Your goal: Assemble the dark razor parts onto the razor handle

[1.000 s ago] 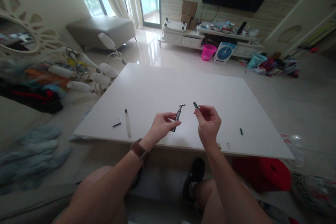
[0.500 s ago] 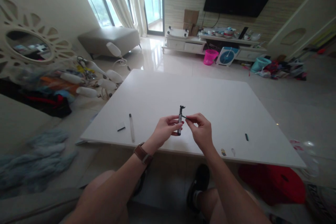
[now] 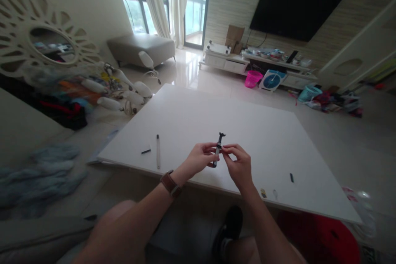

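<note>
My left hand (image 3: 200, 158) is closed around a slim black-and-silver handheld tool (image 3: 217, 156) with a curved, forked black tip. The tool is held nearly upright, leaning slightly right, above the near part of the white table (image 3: 192, 111). At its upper body, the fingers of my right hand (image 3: 238, 161) pinch a thin dark strip, mostly hidden by the fingertips. A dark band shows across the tool there; whether the strip is fixed to it I cannot tell.
On the table's left lie a pale stick (image 3: 158, 152) with a black end and a short black bar (image 3: 145, 151). Near the right front are a small yellow piece (image 3: 263, 193), a clear piece (image 3: 275, 194) and a dark piece (image 3: 291, 177). A red stool (image 3: 321, 235) stands below.
The strip in my right fingers stuck out from the tool's side; now it lies close against the tool. The tool leans more to the right. The camera view has shifted slightly.
</note>
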The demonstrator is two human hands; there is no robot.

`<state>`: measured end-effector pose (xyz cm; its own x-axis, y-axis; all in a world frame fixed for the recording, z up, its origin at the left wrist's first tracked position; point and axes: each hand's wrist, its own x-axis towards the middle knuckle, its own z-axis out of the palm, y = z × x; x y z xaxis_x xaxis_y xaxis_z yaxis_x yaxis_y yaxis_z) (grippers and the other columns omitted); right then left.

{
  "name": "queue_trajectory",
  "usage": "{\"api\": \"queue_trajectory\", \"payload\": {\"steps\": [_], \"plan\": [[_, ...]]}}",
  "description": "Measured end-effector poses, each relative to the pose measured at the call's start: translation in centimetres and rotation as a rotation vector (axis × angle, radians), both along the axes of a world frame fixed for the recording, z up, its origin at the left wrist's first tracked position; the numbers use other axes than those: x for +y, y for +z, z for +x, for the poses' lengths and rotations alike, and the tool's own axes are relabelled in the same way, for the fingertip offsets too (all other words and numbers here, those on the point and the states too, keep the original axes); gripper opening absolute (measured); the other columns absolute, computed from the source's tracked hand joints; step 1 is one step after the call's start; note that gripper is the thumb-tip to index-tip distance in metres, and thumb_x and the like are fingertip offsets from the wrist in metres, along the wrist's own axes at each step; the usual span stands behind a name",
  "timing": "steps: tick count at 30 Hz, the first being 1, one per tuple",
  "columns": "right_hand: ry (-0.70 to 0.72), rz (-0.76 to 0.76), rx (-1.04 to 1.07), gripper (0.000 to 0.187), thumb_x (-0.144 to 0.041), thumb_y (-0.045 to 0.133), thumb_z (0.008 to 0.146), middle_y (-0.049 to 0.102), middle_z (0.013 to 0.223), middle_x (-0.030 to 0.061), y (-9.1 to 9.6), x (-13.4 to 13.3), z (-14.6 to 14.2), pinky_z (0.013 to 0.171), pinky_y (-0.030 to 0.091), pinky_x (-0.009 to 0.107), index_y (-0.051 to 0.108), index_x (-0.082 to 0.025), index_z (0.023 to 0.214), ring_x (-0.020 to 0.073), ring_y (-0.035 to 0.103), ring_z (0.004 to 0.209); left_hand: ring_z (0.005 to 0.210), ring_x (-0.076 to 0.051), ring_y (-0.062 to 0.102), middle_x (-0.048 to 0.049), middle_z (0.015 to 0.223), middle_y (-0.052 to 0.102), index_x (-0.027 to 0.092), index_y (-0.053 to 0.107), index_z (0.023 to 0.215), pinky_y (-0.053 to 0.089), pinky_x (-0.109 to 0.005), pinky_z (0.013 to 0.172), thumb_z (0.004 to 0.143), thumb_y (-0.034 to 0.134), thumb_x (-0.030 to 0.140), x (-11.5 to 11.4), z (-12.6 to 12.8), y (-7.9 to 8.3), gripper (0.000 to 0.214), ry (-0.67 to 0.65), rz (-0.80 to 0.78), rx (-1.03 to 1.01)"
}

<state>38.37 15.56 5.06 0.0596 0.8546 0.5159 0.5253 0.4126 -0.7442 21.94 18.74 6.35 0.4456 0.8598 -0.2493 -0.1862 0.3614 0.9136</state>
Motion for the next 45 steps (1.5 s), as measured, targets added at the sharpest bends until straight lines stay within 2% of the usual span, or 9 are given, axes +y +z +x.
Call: {"api": "queue_trajectory", "payload": {"steps": [6,11,20,24,28,32,36,41,45], "plan": [[-0.047,0.037,-0.024,0.013,-0.017,0.062,0.090,0.069,0.092,0.0052,0.1,-0.1,-0.3,0.077,0.053,0.037,0.072,-0.024,0.086,0.0217,0.066,0.086,0.064,-0.011,0.063,-0.0109,0.094,0.073,0.012,0.070,0.112,0.054,-0.024,0.054,0.066,0.078,0.011,0.1,0.2,-0.1,0.046,0.002,-0.003,0.014],[0.020,0.037,-0.028,0.013,-0.017,0.062,0.091,0.068,0.092,0.0043,0.3,-0.2,-0.3,0.077,0.052,0.035,0.071,-0.024,0.086,0.0209,0.066,0.087,0.062,-0.010,0.062,-0.0110,0.095,0.072,0.011,0.070,0.113,0.054,-0.024,0.052,0.068,0.074,0.007,0.2,0.1,0.1,0.046,0.014,0.012,0.012],[-0.009,0.030,-0.042,0.014,-0.014,0.061,0.091,0.067,0.092,0.0045,0.4,-0.2,-0.3,0.077,0.051,0.035,0.070,-0.023,0.085,0.0206,0.065,0.087,0.065,-0.013,0.063,-0.0100,0.090,0.071,0.009,0.068,0.119,0.055,-0.025,0.054,0.069,0.073,0.008,0.2,0.0,0.0,0.050,0.000,-0.009,0.015],[-0.089,0.067,-0.059,0.013,-0.015,0.062,0.091,0.067,0.091,0.0043,0.5,-0.2,0.2,0.076,0.050,0.034,0.070,-0.022,0.084,0.0203,0.064,0.086,0.069,-0.014,0.065,-0.0110,0.091,0.071,0.009,0.069,0.117,0.055,-0.025,0.055,0.070,0.073,0.010,0.2,0.0,0.0,0.047,-0.013,-0.006,0.029],[0.015,0.050,-0.102,0.014,-0.012,0.061,0.091,0.067,0.092,0.0041,0.5,-0.1,0.6,0.076,0.051,0.033,0.070,-0.022,0.087,0.0194,0.064,0.086,0.071,-0.014,0.065,-0.0113,0.091,0.071,0.010,0.069,0.117,0.055,-0.025,0.055,0.070,0.072,0.010,0.1,0.0,0.1,0.047,-0.014,-0.016,0.047],[-0.090,0.102,-0.084,0.013,-0.012,0.063,0.091,0.066,0.090,0.0034,0.7,-0.3,0.7,0.077,0.050,0.032,0.069,-0.022,0.085,0.0189,0.064,0.086,0.072,-0.014,0.064,-0.0120,0.095,0.071,0.011,0.070,0.115,0.054,-0.024,0.055,0.072,0.070,0.011,0.0,-0.1,0.3,0.042,-0.045,-0.001,0.061],[0.054,0.053,-0.128,0.015,-0.011,0.061,0.092,0.066,0.093,0.0035,1.0,-0.6,0.6,0.077,0.050,0.032,0.069,-0.022,0.087,0.0185,0.064,0.087,0.076,-0.016,0.065,-0.0111,0.089,0.070,0.010,0.068,0.117,0.054,-0.024,0.055,0.073,0.070,0.011,0.0,0.0,0.5,0.043,-0.036,-0.020,0.063],[-0.098,0.088,-0.105,0.014,-0.011,0.062,0.091,0.065,0.089,0.0038,1.0,-0.8,0.6,0.076,0.049,0.032,0.068,-0.021,0.084,0.0189,0.063,0.085,0.076,-0.016,0.065,-0.0115,0.095,0.071,0.012,0.069,0.116,0.054,-0.024,0.053,0.073,0.072,0.014,0.0,0.0,0.4,0.044,-0.029,0.008,0.057],[0.056,0.055,-0.140,0.016,-0.011,0.060,0.092,0.066,0.092,0.0045,1.0,-0.9,0.5,0.075,0.050,0.032,0.070,-0.022,0.087,0.0185,0.063,0.085,0.079,-0.018,0.067,-0.0118,0.096,0.070,0.012,0.069,0.116,0.055,-0.025,0.053,0.072,0.072,0.012,0.1,0.0,0.1,0.043,-0.012,-0.007,0.060]]}}
